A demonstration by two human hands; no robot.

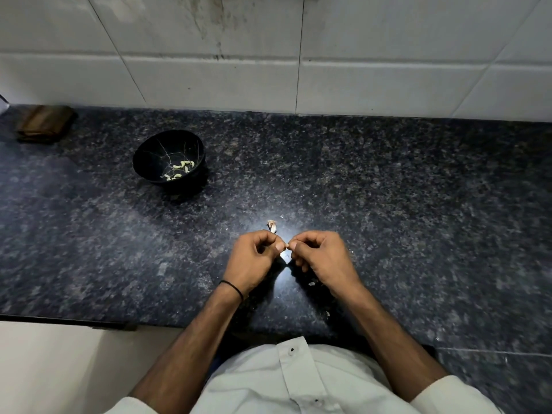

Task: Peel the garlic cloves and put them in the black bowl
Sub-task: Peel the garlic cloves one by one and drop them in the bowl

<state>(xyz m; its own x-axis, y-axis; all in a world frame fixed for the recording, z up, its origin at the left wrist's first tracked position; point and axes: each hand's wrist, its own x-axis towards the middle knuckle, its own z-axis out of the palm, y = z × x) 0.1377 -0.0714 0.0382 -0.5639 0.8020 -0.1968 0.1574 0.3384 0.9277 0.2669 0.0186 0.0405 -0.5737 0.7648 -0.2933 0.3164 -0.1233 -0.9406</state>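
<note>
Clove [287, 245] pinched, round black bowl [155, 158], speckled granite [388, 189]

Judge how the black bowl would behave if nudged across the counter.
The black bowl looks deep on a narrow base, so a push at the rim may tip it; low down, it would probably slide on the glossy granite counter. With only a few peeled garlic cloves inside, it is likely light.

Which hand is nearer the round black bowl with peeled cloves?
Left. The left hand lies nearer the person and right of the round black bowl; the right hand sits farther right, both pinching one small garlic clove.
</note>
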